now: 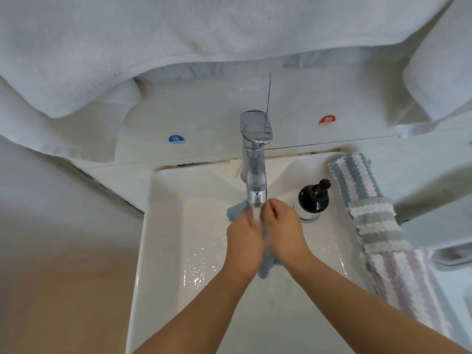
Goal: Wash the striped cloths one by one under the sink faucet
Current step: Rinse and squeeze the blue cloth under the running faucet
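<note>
A chrome faucet (pixel 256 159) runs water into the white sink (pixel 163 251). Right under its spout my left hand (pixel 244 241) and my right hand (pixel 284 231) press together and grip a wet blue cloth (pixel 236 210). Most of the cloth is hidden between my palms; one end sticks out at the upper left and another hangs below my wrists. Three striped cloths lie in a row on the sink's right rim: a blue-and-white one (pixel 353 177), a grey-and-white one (pixel 378 223) and a lilac-and-white one (pixel 406 282).
A black soap pump bottle (pixel 313 199) stands in the sink's back right corner, close to my right hand. White towels (pixel 127 47) hang above the back ledge. Cold (pixel 176 139) and hot (pixel 327 120) stickers mark the ledge behind the faucet.
</note>
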### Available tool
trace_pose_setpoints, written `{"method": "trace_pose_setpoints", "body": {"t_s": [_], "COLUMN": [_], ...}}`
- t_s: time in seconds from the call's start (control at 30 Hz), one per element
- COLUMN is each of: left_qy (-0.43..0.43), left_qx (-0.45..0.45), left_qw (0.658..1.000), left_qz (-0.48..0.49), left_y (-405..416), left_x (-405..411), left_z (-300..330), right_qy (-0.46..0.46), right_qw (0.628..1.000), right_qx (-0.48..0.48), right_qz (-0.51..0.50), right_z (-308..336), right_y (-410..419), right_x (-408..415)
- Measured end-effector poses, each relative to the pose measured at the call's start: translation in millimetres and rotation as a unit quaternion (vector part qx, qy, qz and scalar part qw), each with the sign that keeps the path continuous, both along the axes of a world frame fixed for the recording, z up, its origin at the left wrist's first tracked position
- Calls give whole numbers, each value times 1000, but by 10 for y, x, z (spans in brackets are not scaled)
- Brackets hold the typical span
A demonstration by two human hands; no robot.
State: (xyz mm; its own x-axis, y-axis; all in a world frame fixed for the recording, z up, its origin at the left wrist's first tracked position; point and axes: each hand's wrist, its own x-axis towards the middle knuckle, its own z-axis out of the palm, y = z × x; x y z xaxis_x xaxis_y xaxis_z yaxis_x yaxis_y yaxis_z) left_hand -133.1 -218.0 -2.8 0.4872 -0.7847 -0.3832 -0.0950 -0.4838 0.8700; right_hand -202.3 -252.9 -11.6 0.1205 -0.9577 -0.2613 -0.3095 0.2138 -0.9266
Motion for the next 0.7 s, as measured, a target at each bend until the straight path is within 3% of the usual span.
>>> {"method": "trace_pose_setpoints", "body": {"t_s": [0.13, 0.3, 0.53, 0.6, 0.7], "left_qy": [-7, 13, -14, -13, 55], "left_qx": [-31, -15, -44, -27, -11], "left_qw": [999, 1000, 999, 1000, 998], "left_qz": [43, 11, 5, 2, 7], "left_y": [-35, 6, 89, 103, 119], "left_x": [132, -9, 212, 260, 348], "left_z": [-10, 26, -94, -144, -141], "right_qy": [6, -9, -59, -46, 31], "right_qw": [998, 1000, 996, 996, 994], "right_qx": [-5, 3, 34, 66, 93], "right_qz": [55, -6, 52, 33, 46], "right_z": [-34, 25, 7, -83, -162], "right_y": [215, 9, 356, 319, 287], "right_x": [25, 8, -125, -178, -251]}}
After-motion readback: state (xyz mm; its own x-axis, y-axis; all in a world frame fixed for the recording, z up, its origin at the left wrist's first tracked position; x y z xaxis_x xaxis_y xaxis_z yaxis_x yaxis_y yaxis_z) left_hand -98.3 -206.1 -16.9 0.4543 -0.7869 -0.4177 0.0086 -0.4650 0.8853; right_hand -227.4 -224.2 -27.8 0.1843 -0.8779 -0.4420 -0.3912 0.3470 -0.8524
